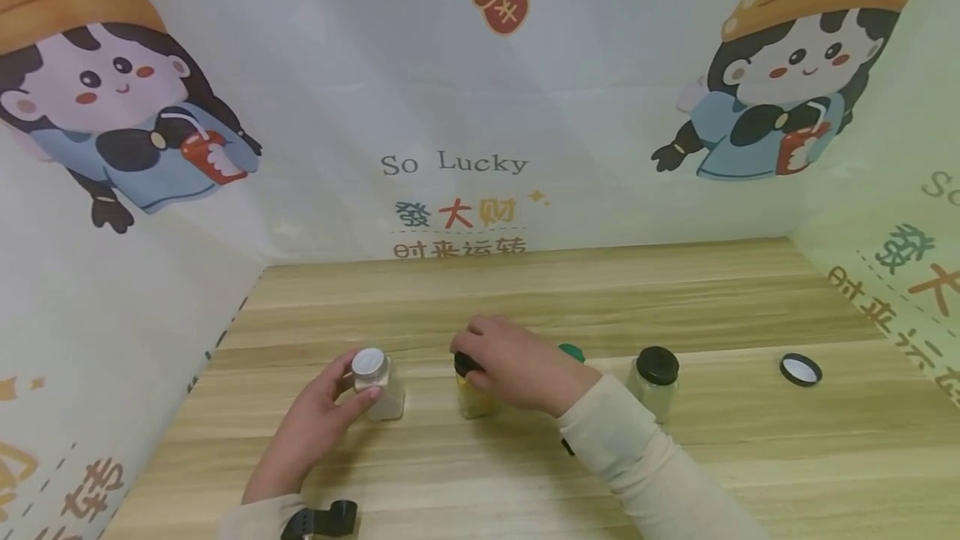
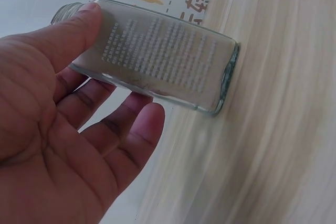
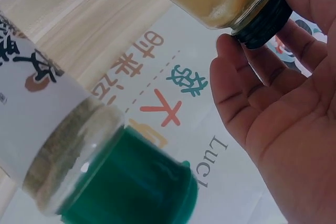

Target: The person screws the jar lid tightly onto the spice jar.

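Note:
My left hand (image 1: 318, 415) holds a square glass jar (image 1: 386, 394) by its neck, between thumb and fingers. This jar bears no lid; its mouth looks pale, its contents whitish-grey. Rows of small print cover its side (image 2: 157, 56) in the left wrist view. My right hand (image 1: 517, 361) reaches over a jar of yellow powder (image 1: 475, 397) and grips its black lid (image 3: 265, 19) with thumb and fingertips. Beneath my right forearm, mostly hidden, is a bottle with a green cap (image 1: 572, 352). In the right wrist view, that green cap (image 3: 131, 182) and a white label show up close.
Right of my forearm stands another glass jar with a black lid (image 1: 657, 367). Farther right, a loose black lid (image 1: 801, 370) lies on the wooden table (image 1: 525, 290) with its white inside up. Printed cloth walls (image 1: 375, 90) enclose the back and sides.

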`<state>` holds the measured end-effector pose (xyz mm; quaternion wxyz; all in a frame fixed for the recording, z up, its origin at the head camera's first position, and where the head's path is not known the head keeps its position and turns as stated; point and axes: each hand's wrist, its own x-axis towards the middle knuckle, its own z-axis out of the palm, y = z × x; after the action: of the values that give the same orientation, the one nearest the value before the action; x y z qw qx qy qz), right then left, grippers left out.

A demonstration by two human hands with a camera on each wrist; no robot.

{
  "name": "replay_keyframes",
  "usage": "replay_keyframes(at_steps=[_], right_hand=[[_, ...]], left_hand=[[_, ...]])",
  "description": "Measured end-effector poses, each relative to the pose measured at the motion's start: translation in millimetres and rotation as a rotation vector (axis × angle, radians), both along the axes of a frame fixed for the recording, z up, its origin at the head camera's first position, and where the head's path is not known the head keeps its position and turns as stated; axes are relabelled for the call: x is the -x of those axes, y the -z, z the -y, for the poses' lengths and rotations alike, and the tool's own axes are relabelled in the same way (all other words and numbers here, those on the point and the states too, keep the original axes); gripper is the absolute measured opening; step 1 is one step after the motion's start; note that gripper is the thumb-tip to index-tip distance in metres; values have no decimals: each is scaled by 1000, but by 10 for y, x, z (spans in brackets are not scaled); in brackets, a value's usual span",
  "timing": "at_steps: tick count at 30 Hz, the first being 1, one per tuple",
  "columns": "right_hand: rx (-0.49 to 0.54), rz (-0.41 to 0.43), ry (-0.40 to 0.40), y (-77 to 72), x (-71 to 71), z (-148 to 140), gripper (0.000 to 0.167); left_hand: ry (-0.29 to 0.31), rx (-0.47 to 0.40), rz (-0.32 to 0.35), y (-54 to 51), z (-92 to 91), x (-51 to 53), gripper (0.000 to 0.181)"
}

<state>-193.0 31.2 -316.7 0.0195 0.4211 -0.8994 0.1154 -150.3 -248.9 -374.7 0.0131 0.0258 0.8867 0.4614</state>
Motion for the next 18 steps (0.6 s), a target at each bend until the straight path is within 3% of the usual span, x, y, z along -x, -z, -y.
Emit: replay_keyframes(at_steps=[10,18], right_hand=[[52,1,21,-165,-52,-159,35],[83,-90,101,-423,-18,-715,38]], left_hand=[[6,-7,-20,18,43,7,59],[14,-14,-27,35,28,0,59]])
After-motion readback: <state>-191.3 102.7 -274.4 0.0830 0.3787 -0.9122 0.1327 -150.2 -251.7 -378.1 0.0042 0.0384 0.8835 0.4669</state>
